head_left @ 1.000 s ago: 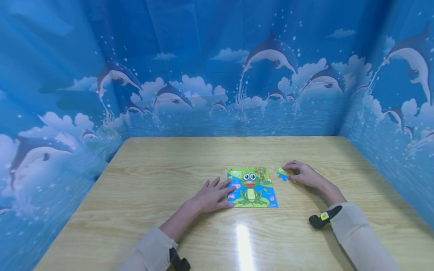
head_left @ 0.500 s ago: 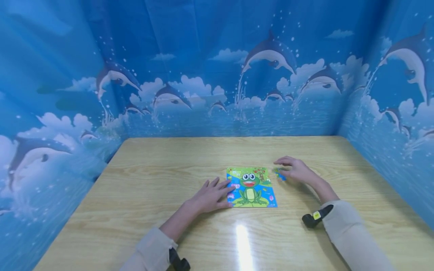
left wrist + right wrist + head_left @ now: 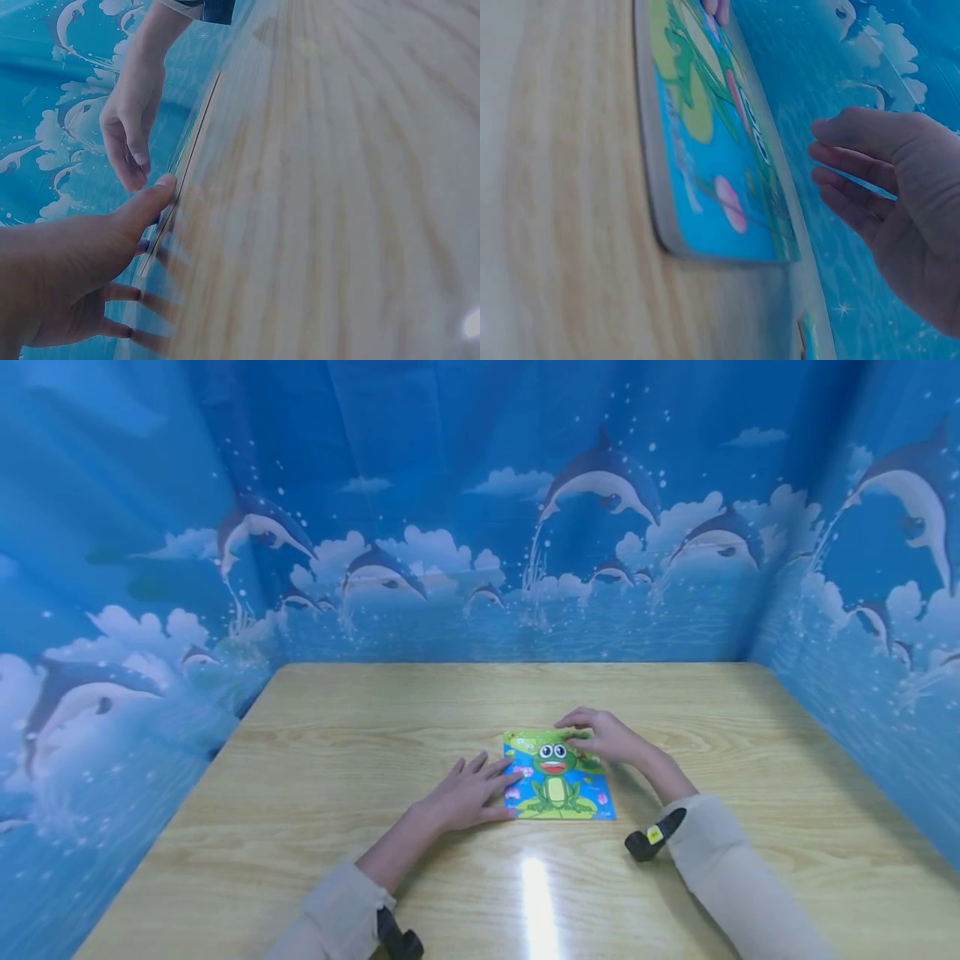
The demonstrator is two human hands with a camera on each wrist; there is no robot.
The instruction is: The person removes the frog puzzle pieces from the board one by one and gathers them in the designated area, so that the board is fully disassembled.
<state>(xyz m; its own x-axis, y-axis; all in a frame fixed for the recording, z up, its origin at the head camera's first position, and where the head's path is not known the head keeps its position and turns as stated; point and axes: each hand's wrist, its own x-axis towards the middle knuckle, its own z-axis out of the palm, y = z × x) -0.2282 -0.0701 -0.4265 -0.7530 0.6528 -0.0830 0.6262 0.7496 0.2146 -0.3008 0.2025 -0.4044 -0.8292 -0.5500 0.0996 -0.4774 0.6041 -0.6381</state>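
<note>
A square frog jigsaw puzzle (image 3: 557,789) lies flat on the table, its thick edge seen close up in the right wrist view. My left hand (image 3: 467,795) rests with spread fingers on the puzzle's left side. Over the top right corner hovers my right hand (image 3: 611,739), thumb and fingers apart and slightly bent, with nothing seen between them in the right wrist view. A loose puzzle piece (image 3: 808,336) shows partly at the bottom of that view, on the table beside the puzzle; in the head view the right hand and forearm hide it.
The wood-grain table (image 3: 337,735) reaches back to a blue dolphin-print curtain (image 3: 450,510), which also hangs on both sides. A streak of reflected light (image 3: 542,910) lies on the tabletop near the front. Each wrist wears a black camera strap.
My right hand has let go of the loose piece and moved left, from beside the puzzle to above its top right corner. The left hand has stayed in place.
</note>
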